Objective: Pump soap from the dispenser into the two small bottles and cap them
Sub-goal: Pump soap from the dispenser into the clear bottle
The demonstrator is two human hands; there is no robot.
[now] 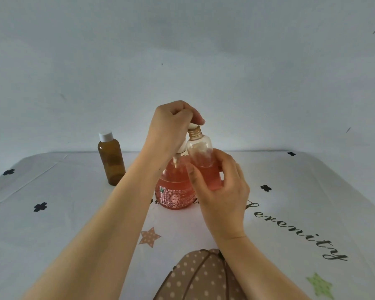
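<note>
Just right of frame centre, raised off the surface: a small clear bottle (200,151), gripped round its lower half by the right hand (223,191), fingers and thumb curled about it. Tilted slightly, with the open threaded neck (194,133) tucked right under the spout of the pump head (191,126). Probably light, thin-walled plastic, so liable to dent under a hard squeeze and to turn slick if soap runs down the outside. Best taken low round the body, as here, leaving the neck free for a cap. Filled with pink soap (210,177) to roughly halfway; nothing but clear wall above that. No cap for it anywhere in view.

Directly behind and to the left, touching or very nearly: the round soap dispenser (173,191), standing on the surface, well filled with the same pink liquid, printed label toward the camera. Heavier and steadier, judging by the fill, and unlikely to tip under a straight downward press. Covered at the top by the left hand (171,126), curled over the pump head with the thumb on top. Pressing or merely resting: impossible to tell.

Further out, left of centre and well apart from both: an amber bottle (112,161), upright, closed with a white screw cap (105,136). Too dark to judge the contents.

Underneath it all, a pale cloth-covered surface (74,213) printed with stars, small dark flowers and script lettering.
</note>
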